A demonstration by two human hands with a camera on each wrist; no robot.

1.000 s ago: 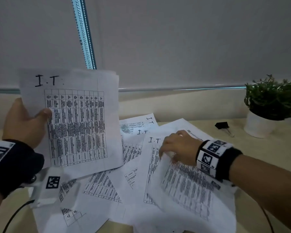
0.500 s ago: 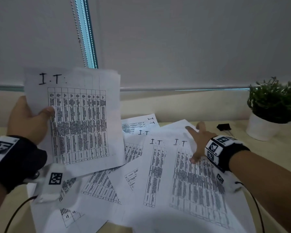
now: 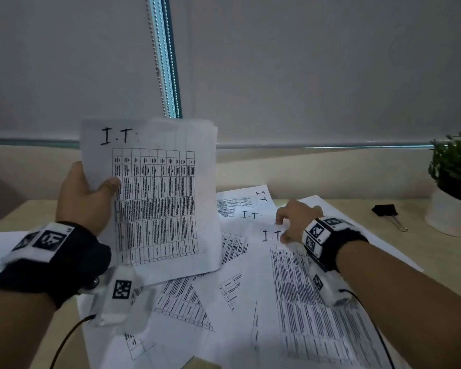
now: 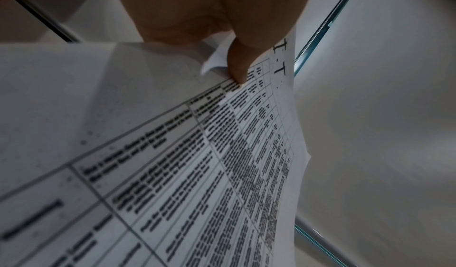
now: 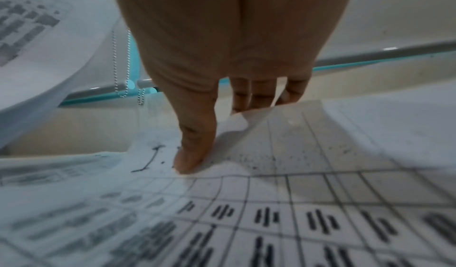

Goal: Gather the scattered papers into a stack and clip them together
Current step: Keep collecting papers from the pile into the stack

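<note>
My left hand point(image 3: 85, 198) holds a stack of printed sheets point(image 3: 157, 198) upright above the table's left side, thumb point(image 4: 237, 64) on the front page point(image 4: 172, 173). The top page reads "I.T" over a table. My right hand point(image 3: 293, 222) is at the top edge of a loose sheet point(image 3: 317, 302) lying on the table. In the right wrist view the thumb point(image 5: 192, 154) presses on that sheet point(image 5: 296, 193) while the fingers point(image 5: 254, 99) sit behind its lifted, curled edge. Several more sheets point(image 3: 186, 302) lie scattered and overlapping below the held stack.
A black binder clip point(image 3: 385, 210) lies on the beige table point(image 3: 410, 251) at the right, next to a small plant in a white pot point(image 3: 455, 203). A blind with a bead chain point(image 3: 157, 62) covers the window behind.
My right hand slid from the sheet's middle out to the right with fingers spread, then came back left to the sheet's top edge and took hold of it. The left hand's stack stayed up.
</note>
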